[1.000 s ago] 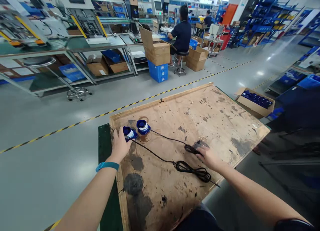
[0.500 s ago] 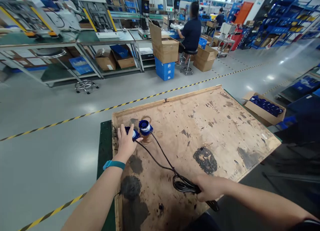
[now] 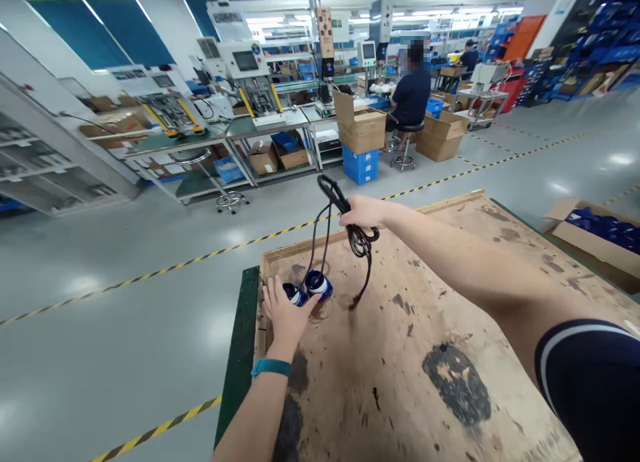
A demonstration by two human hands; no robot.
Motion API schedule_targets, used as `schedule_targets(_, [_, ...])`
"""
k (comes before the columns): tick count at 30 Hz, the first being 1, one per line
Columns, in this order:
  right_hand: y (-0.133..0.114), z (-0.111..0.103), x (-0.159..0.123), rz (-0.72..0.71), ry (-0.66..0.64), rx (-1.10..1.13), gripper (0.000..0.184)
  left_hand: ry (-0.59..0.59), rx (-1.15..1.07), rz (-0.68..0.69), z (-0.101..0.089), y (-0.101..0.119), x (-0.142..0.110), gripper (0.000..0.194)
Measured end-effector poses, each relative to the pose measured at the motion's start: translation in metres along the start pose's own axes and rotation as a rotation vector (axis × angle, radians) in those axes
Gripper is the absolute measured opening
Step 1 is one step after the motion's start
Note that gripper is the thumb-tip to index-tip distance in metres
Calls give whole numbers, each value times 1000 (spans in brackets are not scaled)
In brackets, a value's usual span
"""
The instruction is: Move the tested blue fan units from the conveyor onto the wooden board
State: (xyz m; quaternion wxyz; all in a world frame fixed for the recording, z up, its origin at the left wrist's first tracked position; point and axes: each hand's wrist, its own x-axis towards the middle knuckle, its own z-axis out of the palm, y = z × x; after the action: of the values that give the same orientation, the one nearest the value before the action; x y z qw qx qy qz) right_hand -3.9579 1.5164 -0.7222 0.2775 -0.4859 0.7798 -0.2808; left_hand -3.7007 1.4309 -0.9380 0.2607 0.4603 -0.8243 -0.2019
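On the stained wooden board (image 3: 450, 302), near its far left corner, the left hand (image 3: 285, 312) lies over one blue speaker (image 3: 295, 294), fingers pressed around it; a second speaker (image 3: 319, 285) stands just to its right, touching it. Above them the right hand (image 3: 364, 212) is raised, closed around a bundled black cable (image 3: 345, 215), whose strands hang down to the speakers. At far right sits a cardboard box (image 3: 580, 239) of blue parts. Farther off, a person (image 3: 411, 95) sits on a stool at a bench.
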Motion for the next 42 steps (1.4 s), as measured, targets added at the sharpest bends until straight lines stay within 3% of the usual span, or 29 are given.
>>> schedule_targets(3, [-10,14,42,-126,-61,-570,24,-37,26,-28,12,23,-3,113])
schedule_targets(6, [-20,48,78,-290,-203,-829,26,-41,83,-25,27,32,-2,95])
schedule_targets(11, [-14,125,130,-368,-232,-829,24,29,95,41,33,15,5,51])
schedule_targets(16, [10,174,160,-364,-259,-763,26,-56,57,110,25,-4,18,39])
schedule_targets(18, [24,180,157,-366,-216,-738,24,-71,71,154,23,-9,22,40])
schedule_targets(20, [44,179,139,-369,-79,-674,29,-68,91,180,20,-15,25,43])
schedule_targets(22, [68,178,108,-407,81,-500,34,-66,95,186,14,-25,28,57])
schedule_targets(24, [92,182,71,-468,106,-251,39,-90,94,187,6,-38,33,79])
schedule_targets(26, [110,194,40,-508,-1,-67,72,-160,93,178,-2,-50,40,95])
schedule_targets(28, [119,212,26,-484,-43,-10,106,-230,93,162,-8,-59,50,87])
schedule_targets(29, [120,220,26,-458,-24,-21,108,-253,95,159,-9,-61,55,78])
schedule_targets(33, [106,239,54,-386,53,-123,74,-202,140,172,-8,-65,73,52])
schedule_targets(37, [89,238,76,-338,64,-196,62,-126,174,143,-2,-72,86,51])
schedule_targets(42, [80,242,83,-272,90,-220,56,-104,185,134,1,-79,99,51])
